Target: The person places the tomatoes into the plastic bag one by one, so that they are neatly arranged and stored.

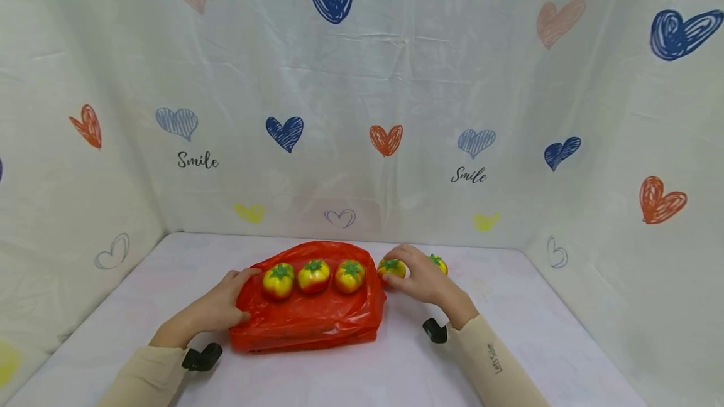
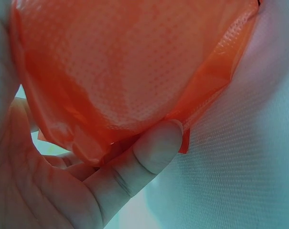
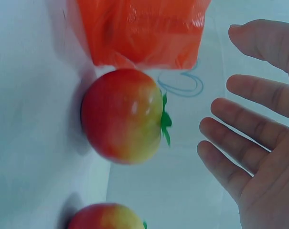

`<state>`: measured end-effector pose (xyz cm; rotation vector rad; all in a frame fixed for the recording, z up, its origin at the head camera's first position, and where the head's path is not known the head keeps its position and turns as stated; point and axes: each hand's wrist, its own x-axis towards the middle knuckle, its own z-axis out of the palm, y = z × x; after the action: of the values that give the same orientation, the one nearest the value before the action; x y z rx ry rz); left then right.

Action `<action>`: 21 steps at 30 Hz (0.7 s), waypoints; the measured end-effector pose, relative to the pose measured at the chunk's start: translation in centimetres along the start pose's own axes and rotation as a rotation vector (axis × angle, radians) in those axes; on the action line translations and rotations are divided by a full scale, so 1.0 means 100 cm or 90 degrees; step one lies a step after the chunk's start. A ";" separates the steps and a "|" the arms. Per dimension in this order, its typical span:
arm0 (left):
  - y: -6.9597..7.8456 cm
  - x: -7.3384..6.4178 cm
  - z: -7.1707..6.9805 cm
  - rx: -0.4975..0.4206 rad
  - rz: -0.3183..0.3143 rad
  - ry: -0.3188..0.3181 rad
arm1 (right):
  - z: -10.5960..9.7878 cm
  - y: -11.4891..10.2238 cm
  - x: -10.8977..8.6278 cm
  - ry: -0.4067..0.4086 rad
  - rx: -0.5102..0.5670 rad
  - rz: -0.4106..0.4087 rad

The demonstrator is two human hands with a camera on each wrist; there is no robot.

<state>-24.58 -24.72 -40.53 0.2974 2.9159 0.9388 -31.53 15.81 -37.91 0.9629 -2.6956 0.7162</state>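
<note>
A red plastic bag (image 1: 305,325) lies on the table with three yellow-red tomatoes on it: a left one (image 1: 278,281), a middle one (image 1: 313,276) and a right one (image 1: 349,277). My left hand (image 1: 220,303) holds the bag's left side; in the left wrist view its thumb (image 2: 156,148) presses the red plastic, the other fingers partly hidden behind. Over a tomato (image 3: 123,117) just right of the bag hovers my right hand (image 1: 421,276). The right wrist view shows its fingers spread and apart from that fruit. Another tomato (image 1: 438,263) is partly hidden behind the right hand.
The pale table (image 1: 418,369) extends around the bag. A white curtain (image 1: 362,80) printed with hearts and "Smile" hangs behind and at both sides. Black camera mounts stick out at the left wrist (image 1: 202,357) and right wrist (image 1: 435,331).
</note>
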 end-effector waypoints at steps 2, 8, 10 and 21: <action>0.000 0.000 0.000 0.000 0.001 0.001 | -0.001 0.002 0.000 0.011 -0.011 0.004; 0.001 0.000 0.001 0.004 0.002 0.003 | -0.005 0.012 -0.002 0.028 -0.028 0.034; 0.001 0.000 0.001 0.002 0.002 0.002 | -0.007 0.014 -0.003 0.030 -0.022 0.039; 0.001 -0.001 0.001 -0.001 -0.007 0.000 | -0.016 0.025 -0.005 0.031 -0.013 0.103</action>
<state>-24.43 -24.64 -40.52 0.2814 2.9139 0.9409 -32.71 18.57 -37.61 0.7180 -2.7547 0.7312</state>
